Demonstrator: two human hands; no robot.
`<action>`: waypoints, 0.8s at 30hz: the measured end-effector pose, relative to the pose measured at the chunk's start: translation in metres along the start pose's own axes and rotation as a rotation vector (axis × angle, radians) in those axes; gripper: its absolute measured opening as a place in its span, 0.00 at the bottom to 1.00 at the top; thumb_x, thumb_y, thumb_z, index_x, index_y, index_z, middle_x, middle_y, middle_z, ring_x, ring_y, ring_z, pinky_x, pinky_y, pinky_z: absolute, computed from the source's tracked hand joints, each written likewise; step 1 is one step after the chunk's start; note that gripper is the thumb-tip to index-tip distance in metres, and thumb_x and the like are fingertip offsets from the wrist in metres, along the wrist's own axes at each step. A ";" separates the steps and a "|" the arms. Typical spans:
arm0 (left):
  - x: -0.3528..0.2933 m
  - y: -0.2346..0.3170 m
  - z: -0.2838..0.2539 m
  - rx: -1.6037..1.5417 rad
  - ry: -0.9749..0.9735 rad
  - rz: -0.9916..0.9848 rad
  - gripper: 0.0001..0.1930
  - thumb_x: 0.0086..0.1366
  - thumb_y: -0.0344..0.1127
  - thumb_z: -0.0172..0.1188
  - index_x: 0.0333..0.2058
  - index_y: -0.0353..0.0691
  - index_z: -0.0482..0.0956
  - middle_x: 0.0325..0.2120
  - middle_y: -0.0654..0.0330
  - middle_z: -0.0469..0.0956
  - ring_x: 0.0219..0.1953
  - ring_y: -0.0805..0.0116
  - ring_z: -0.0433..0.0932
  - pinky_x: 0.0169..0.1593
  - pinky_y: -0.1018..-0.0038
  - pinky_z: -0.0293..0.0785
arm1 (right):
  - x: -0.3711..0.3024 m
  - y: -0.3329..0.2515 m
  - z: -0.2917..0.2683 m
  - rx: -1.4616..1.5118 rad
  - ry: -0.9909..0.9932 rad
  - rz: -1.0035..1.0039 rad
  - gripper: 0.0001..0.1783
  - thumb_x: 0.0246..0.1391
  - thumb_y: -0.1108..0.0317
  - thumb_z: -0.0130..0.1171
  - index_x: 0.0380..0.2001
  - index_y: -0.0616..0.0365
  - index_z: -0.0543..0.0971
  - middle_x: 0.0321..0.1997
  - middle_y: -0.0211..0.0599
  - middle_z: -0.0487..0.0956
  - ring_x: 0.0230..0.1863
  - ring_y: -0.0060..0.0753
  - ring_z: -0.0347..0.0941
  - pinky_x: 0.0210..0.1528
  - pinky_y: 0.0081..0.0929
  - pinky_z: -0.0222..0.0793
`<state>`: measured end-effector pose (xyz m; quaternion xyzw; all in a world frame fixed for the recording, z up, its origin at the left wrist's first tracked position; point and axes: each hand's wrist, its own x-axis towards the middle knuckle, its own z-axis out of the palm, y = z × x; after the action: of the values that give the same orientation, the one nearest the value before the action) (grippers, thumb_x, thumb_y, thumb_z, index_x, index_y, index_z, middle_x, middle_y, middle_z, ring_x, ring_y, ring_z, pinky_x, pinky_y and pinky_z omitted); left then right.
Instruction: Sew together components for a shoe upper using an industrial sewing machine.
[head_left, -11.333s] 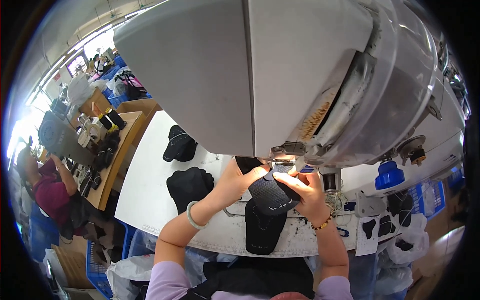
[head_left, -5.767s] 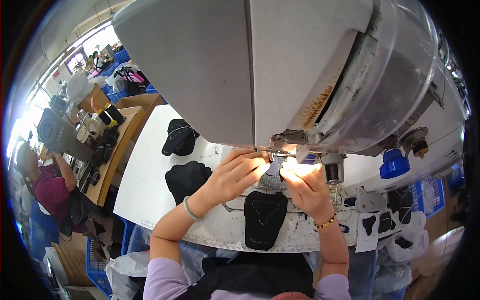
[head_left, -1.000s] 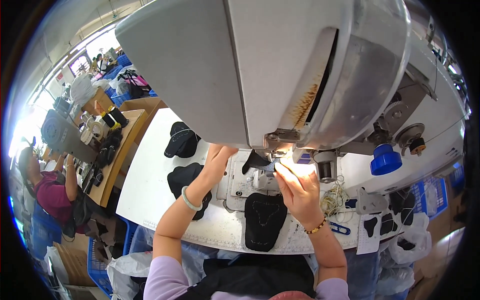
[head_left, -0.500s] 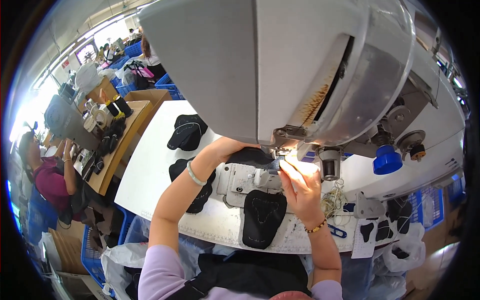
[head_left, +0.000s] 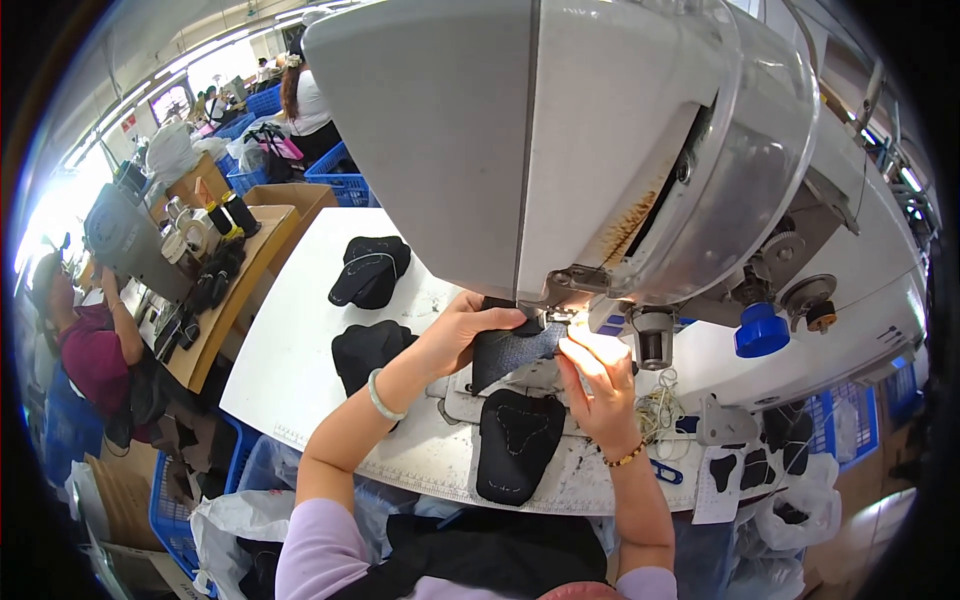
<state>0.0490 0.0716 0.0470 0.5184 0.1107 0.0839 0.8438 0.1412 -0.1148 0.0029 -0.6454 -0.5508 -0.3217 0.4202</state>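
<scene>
A white sewing machine (head_left: 430, 150) fills the top of the view, its lamp shining over the needle area. Under it lies a dark fabric piece (head_left: 508, 360), its grey-blue textured side partly turned up. My left hand (head_left: 465, 330) grips the fabric's left end, thumb on top. At the other end, my right hand (head_left: 603, 388) pinches the edge between thumb and fingers close beside the needle area; glare hides the fingertips. Just below both hands rests a black padded piece (head_left: 520, 447) with a pale stitched outline. The needle itself is hidden.
On the white table (head_left: 285, 330) lie a folded black piece (head_left: 370, 272) and another black piece (head_left: 368, 352), left of my forearm. Right of my right wrist are tangled thread (head_left: 660, 408) and blue thread snips (head_left: 666, 472). A co-worker (head_left: 100, 345) sits at far left.
My left hand has lifted and turned the fabric's left end, so its grey-blue side shows. My right hand keeps its pinch near the needle area. The view has shifted slightly.
</scene>
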 end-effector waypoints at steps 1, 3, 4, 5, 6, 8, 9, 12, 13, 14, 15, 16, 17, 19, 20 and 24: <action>-0.001 -0.003 -0.001 -0.041 -0.004 0.035 0.12 0.55 0.25 0.60 0.39 0.30 0.76 0.34 0.54 0.78 0.33 0.71 0.79 0.38 0.79 0.76 | 0.001 0.001 0.001 0.012 0.023 -0.017 0.17 0.43 0.73 0.65 0.40 0.52 0.78 0.42 0.31 0.75 0.40 0.40 0.70 0.41 0.34 0.64; 0.000 -0.005 -0.002 -0.046 -0.034 0.066 0.12 0.55 0.26 0.61 0.39 0.30 0.76 0.33 0.55 0.78 0.33 0.72 0.78 0.39 0.79 0.76 | 0.003 0.003 0.001 0.015 0.031 -0.031 0.18 0.43 0.73 0.66 0.40 0.52 0.77 0.42 0.31 0.75 0.41 0.40 0.70 0.41 0.34 0.64; 0.001 -0.006 -0.001 -0.072 -0.042 0.066 0.12 0.55 0.27 0.61 0.39 0.31 0.76 0.33 0.55 0.78 0.32 0.72 0.78 0.38 0.79 0.76 | 0.003 0.003 0.001 0.019 0.039 -0.051 0.18 0.42 0.73 0.66 0.41 0.52 0.77 0.42 0.31 0.75 0.41 0.39 0.70 0.41 0.33 0.65; 0.001 -0.006 -0.001 -0.097 -0.050 0.066 0.12 0.55 0.27 0.61 0.39 0.31 0.77 0.33 0.55 0.79 0.32 0.73 0.78 0.38 0.79 0.76 | 0.002 0.001 0.001 0.016 0.039 -0.045 0.18 0.42 0.73 0.66 0.41 0.52 0.77 0.42 0.31 0.75 0.41 0.39 0.70 0.41 0.33 0.65; 0.002 -0.007 -0.001 -0.097 -0.056 0.064 0.12 0.55 0.27 0.61 0.39 0.31 0.77 0.33 0.55 0.79 0.32 0.73 0.78 0.38 0.79 0.76 | 0.002 0.000 0.002 0.004 0.049 -0.043 0.19 0.42 0.74 0.66 0.41 0.51 0.77 0.43 0.29 0.75 0.41 0.36 0.70 0.41 0.33 0.65; 0.000 -0.009 -0.001 -0.109 -0.011 0.045 0.09 0.56 0.26 0.60 0.37 0.30 0.78 0.33 0.55 0.79 0.33 0.73 0.78 0.38 0.79 0.76 | 0.002 -0.003 0.004 -0.015 0.060 -0.041 0.19 0.41 0.74 0.66 0.41 0.51 0.77 0.43 0.28 0.76 0.41 0.34 0.70 0.41 0.33 0.64; -0.001 -0.011 0.000 -0.108 -0.013 0.045 0.09 0.56 0.26 0.60 0.37 0.30 0.78 0.33 0.55 0.79 0.33 0.73 0.78 0.38 0.79 0.76 | 0.002 -0.006 0.005 -0.029 0.097 -0.078 0.20 0.42 0.74 0.66 0.41 0.50 0.77 0.44 0.26 0.75 0.41 0.30 0.70 0.41 0.31 0.64; -0.007 -0.019 0.005 -0.122 0.004 0.142 0.06 0.58 0.27 0.57 0.32 0.29 0.79 0.30 0.57 0.79 0.31 0.75 0.78 0.35 0.80 0.75 | 0.005 -0.021 0.003 -0.113 0.083 -0.135 0.20 0.42 0.72 0.64 0.43 0.47 0.77 0.45 0.22 0.75 0.40 0.23 0.70 0.41 0.28 0.64; -0.010 -0.022 0.006 -0.122 0.004 0.138 0.06 0.58 0.27 0.57 0.32 0.29 0.79 0.30 0.57 0.79 0.31 0.75 0.78 0.35 0.80 0.75 | 0.006 -0.026 0.002 -0.182 0.032 -0.153 0.21 0.43 0.71 0.63 0.44 0.45 0.77 0.46 0.21 0.74 0.40 0.19 0.70 0.41 0.26 0.64; -0.013 -0.024 0.007 -0.116 0.014 0.160 0.07 0.58 0.28 0.57 0.32 0.30 0.79 0.29 0.58 0.79 0.30 0.75 0.77 0.33 0.80 0.74 | 0.006 -0.027 0.004 -0.223 0.005 -0.148 0.20 0.43 0.70 0.60 0.44 0.45 0.77 0.47 0.19 0.73 0.40 0.17 0.70 0.41 0.22 0.64; -0.014 -0.026 0.008 -0.111 0.019 0.180 0.07 0.58 0.28 0.58 0.32 0.30 0.79 0.28 0.59 0.79 0.28 0.76 0.77 0.32 0.81 0.74 | 0.007 -0.027 0.004 -0.228 0.003 -0.142 0.20 0.43 0.70 0.60 0.44 0.45 0.77 0.47 0.19 0.73 0.40 0.17 0.70 0.41 0.22 0.64; -0.016 -0.024 0.013 -0.109 0.044 0.177 0.08 0.58 0.30 0.58 0.31 0.30 0.79 0.27 0.60 0.78 0.27 0.77 0.76 0.30 0.81 0.73 | 0.009 -0.026 0.004 -0.196 -0.025 -0.142 0.20 0.43 0.71 0.60 0.44 0.45 0.78 0.47 0.19 0.74 0.40 0.17 0.70 0.41 0.21 0.65; -0.017 -0.026 0.015 -0.110 0.041 0.171 0.08 0.58 0.30 0.58 0.31 0.30 0.79 0.27 0.60 0.78 0.27 0.77 0.76 0.30 0.81 0.73 | 0.009 -0.026 0.003 -0.162 -0.054 -0.141 0.20 0.43 0.72 0.59 0.43 0.45 0.79 0.47 0.19 0.74 0.40 0.17 0.70 0.41 0.21 0.66; -0.020 -0.030 0.018 -0.088 0.058 0.254 0.08 0.58 0.30 0.58 0.31 0.30 0.79 0.27 0.61 0.78 0.26 0.77 0.76 0.30 0.81 0.73 | 0.008 -0.024 0.001 -0.136 -0.026 -0.140 0.19 0.41 0.73 0.60 0.41 0.46 0.80 0.45 0.18 0.74 0.40 0.18 0.70 0.41 0.20 0.67; -0.020 -0.033 0.021 -0.083 0.082 0.265 0.08 0.59 0.31 0.58 0.31 0.30 0.79 0.27 0.61 0.78 0.26 0.77 0.76 0.30 0.82 0.72 | 0.006 -0.020 -0.001 -0.123 -0.018 -0.137 0.19 0.40 0.73 0.60 0.40 0.46 0.81 0.44 0.18 0.75 0.42 0.18 0.71 0.41 0.21 0.67; -0.022 -0.029 0.022 -0.051 0.104 0.277 0.08 0.59 0.31 0.58 0.31 0.30 0.79 0.27 0.61 0.78 0.26 0.78 0.76 0.30 0.82 0.72 | 0.008 -0.019 -0.002 -0.049 -0.029 -0.129 0.18 0.39 0.77 0.59 0.38 0.49 0.81 0.42 0.21 0.75 0.44 0.26 0.70 0.48 0.28 0.65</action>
<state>0.0346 0.0341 0.0329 0.5022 0.0797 0.2292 0.8300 0.1246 -0.1129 0.0141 -0.6233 -0.5894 -0.3520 0.3745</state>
